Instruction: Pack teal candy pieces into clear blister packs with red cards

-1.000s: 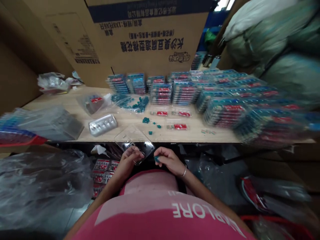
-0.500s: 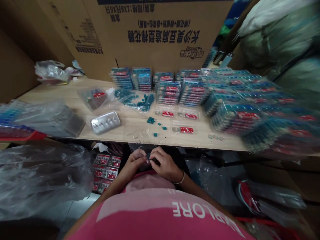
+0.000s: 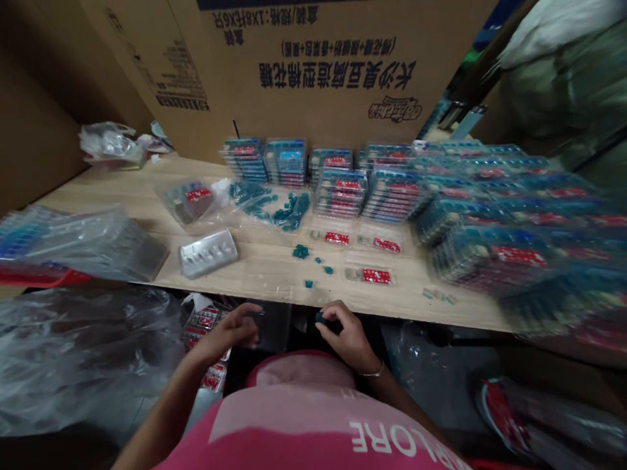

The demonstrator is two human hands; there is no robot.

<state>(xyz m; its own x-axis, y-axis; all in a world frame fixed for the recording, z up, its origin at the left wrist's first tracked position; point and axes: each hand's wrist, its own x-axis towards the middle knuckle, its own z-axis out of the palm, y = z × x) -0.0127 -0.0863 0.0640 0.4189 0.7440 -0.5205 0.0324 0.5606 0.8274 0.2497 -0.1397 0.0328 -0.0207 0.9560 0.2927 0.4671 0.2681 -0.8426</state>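
Observation:
My left hand (image 3: 230,331) grips a clear plastic blister tray (image 3: 272,323) by its left edge, just below the front edge of the wooden table (image 3: 274,271). My right hand (image 3: 345,331) is curled, pinching a small teal piece (image 3: 322,318) between fingertips, a little right of the tray. Loose teal pieces (image 3: 308,258) lie on the table just ahead. Three flat packs with red labels (image 3: 377,276) lie near them.
Stacks of filled packs (image 3: 343,186) cover the table's back and right side. A silver tray (image 3: 208,251) and plastic bags (image 3: 93,245) sit at the left. A big cardboard box (image 3: 318,65) stands behind. More packs (image 3: 203,323) and bags lie under the table.
My hands were together over the clear tray; now they have parted, the left carrying the tray leftward, the right moving right with a teal piece. The view shifted slightly.

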